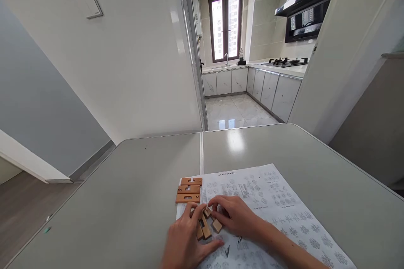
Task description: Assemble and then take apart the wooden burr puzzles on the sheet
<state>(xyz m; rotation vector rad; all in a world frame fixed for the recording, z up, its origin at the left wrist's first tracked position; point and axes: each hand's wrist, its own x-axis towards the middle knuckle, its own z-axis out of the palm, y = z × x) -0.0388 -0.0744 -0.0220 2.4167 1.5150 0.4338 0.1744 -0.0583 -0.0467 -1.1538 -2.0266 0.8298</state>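
Observation:
My left hand [186, 237] arches over a small cluster of wooden puzzle pieces, its fingers bent against them and its thumb stretched out on the near side. One notched wooden puzzle piece [205, 228] shows between the fingers and thumb, and part of the cluster is hidden under the hand. From the other side, my right hand [232, 214] pinches at a small wooden block [207, 212] with thumb and forefinger. A loose square wooden block [217, 225] lies just below the right fingertips. Beyond the left hand, several flat slotted wooden pieces [188, 198] with black numbers lie in a row.
A large printed paper sheet [259, 189] with diagrams lies under the hands and pieces. The grey table [151, 176] has a seam down its middle. Past its far edge, a doorway opens onto a kitchen with white cabinets [224, 82]; a white wall [142, 71] stands at left.

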